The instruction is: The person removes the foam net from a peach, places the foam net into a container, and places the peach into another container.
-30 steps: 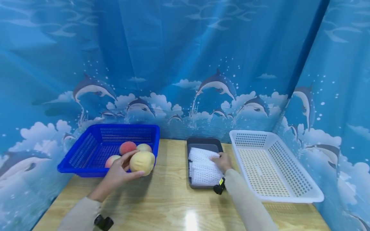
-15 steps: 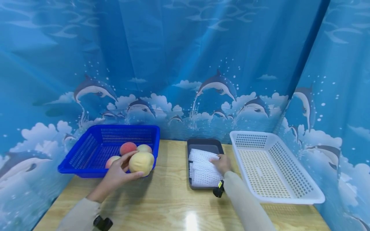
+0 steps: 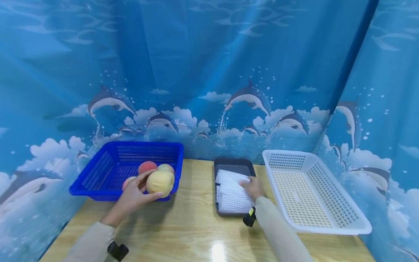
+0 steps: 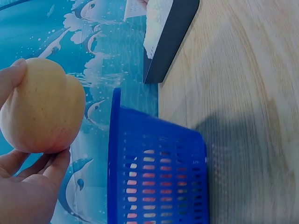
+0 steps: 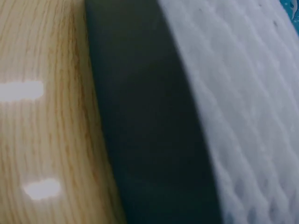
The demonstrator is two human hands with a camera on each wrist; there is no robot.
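Observation:
My left hand (image 3: 135, 194) holds a pale yellow peach (image 3: 160, 183) between thumb and fingers, above the near right corner of the blue basket (image 3: 98, 193). In the left wrist view the peach (image 4: 44, 107) shows a faint pink blush, clear of the basket wall. Several more peaches lie in the basket, among them a red one (image 3: 147, 167). My right hand (image 3: 253, 187) pinches the right edge of the white foam net sleeves (image 3: 233, 198), which lie in a black tray (image 3: 234, 163). The right wrist view shows netting (image 5: 243, 102) and tray wall, but no fingers.
A white plastic basket (image 3: 343, 230) stands right of the tray, close to my right forearm. The wooden table (image 3: 196, 225) runs under everything. Behind it hangs a blue dolphin-print curtain (image 3: 196, 72).
The head view has shifted slightly, so everything sits a little further right. The left hand still holds the peach, now turned slightly, and the right hand stays at the foam net sleeves.

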